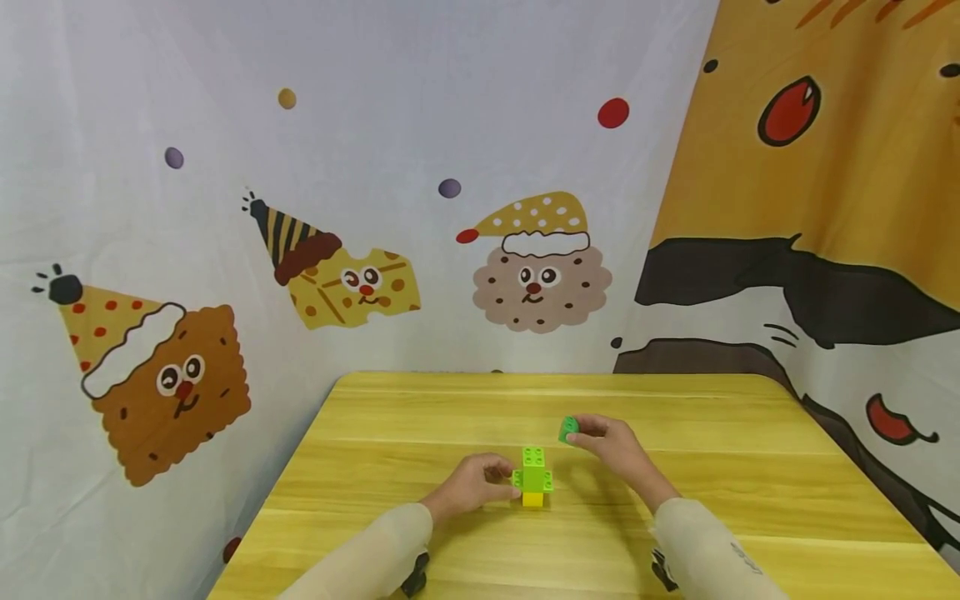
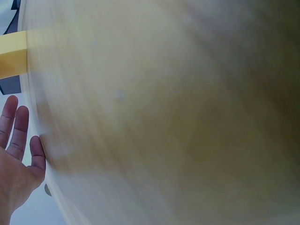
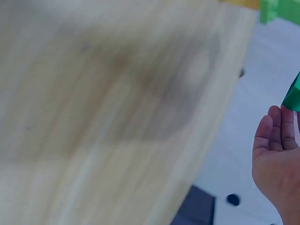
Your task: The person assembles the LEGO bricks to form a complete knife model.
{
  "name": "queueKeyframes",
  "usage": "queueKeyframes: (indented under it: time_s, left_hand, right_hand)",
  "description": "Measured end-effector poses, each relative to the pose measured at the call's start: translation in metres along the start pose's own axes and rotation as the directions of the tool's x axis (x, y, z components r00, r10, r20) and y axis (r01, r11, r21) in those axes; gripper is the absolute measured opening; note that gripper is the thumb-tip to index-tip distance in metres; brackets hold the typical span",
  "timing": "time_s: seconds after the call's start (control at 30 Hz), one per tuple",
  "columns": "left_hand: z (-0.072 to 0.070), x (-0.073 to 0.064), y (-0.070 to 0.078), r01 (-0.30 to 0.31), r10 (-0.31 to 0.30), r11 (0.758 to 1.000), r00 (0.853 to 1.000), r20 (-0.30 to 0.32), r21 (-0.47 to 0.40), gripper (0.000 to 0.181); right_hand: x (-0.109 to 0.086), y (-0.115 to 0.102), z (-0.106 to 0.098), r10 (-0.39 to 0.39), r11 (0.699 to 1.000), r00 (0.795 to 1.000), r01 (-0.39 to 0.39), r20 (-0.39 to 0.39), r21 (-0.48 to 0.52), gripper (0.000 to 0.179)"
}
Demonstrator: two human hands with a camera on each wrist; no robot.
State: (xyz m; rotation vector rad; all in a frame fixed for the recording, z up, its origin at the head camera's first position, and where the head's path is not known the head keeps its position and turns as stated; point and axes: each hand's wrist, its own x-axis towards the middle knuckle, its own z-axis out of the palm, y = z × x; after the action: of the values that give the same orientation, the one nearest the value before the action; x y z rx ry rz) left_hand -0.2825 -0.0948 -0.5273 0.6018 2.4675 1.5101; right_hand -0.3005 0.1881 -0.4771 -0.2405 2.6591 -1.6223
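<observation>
On the wooden table (image 1: 360,467) stands a small upright stack of toy building bricks (image 1: 533,475). Its base is yellow, the upper part light green, with a studded light green piece sticking out on each side. My left hand (image 1: 472,483) holds the stack at its left side, the thumb and a finger about the side piece. Just right of and behind the stack, my right hand (image 1: 611,442) pinches a darker green brick (image 1: 568,429) above the table. That green brick (image 3: 293,96) is partly cut off in the right wrist view.
A white cloth with cartoon food drawings (image 1: 542,283) hangs behind the table and along its left. At the right the cloth (image 1: 840,167) carries a large orange, black and white drawing.
</observation>
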Motion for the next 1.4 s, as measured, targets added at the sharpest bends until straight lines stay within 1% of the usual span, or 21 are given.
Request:
queueKeyframes:
  time_s: [0.23, 0.47, 0.7, 0.97, 1.3, 1.4]
  left_hand:
    - [0.000, 0.000, 0.001, -0.008, 0.008, 1.000, 1.000, -0.004, 0.003, 0.026]
    - [-0.001, -0.001, 0.002, -0.013, 0.014, 1.000, 1.000, 0.005, -0.007, 0.024]
    - [-0.001, -0.001, 0.003, -0.014, 0.014, 1.000, 1.000, 0.006, -0.002, 0.022]
    - [-0.001, -0.001, 0.003, -0.010, 0.010, 1.000, 1.000, 0.007, -0.006, 0.024]
    - [-0.002, -0.001, 0.003, -0.026, 0.025, 1.000, 0.999, 0.020, 0.004, 0.024]
    - [-0.001, -0.001, 0.003, -0.036, 0.036, 0.999, 0.999, 0.021, 0.007, 0.024]
  right_hand:
    - [-0.002, -0.028, 0.009, -0.093, 0.996, 0.995, 0.093, 0.023, 0.000, 0.041]
    - [-0.006, -0.041, 0.016, -0.137, 0.991, 0.987, 0.136, 0.083, 0.012, 0.034]
    - [-0.012, -0.047, 0.021, -0.187, 0.982, 0.973, 0.184, 0.137, 0.030, 0.033]
    - [-0.016, -0.051, 0.026, -0.240, 0.966, 0.956, 0.252, 0.169, -0.054, 0.031]
    - [-0.018, -0.051, 0.028, -0.296, 0.947, 0.938, 0.313, 0.183, -0.075, 0.029]
    - [-0.018, -0.051, 0.029, -0.297, 0.944, 0.936, 0.317, 0.190, -0.086, 0.027]
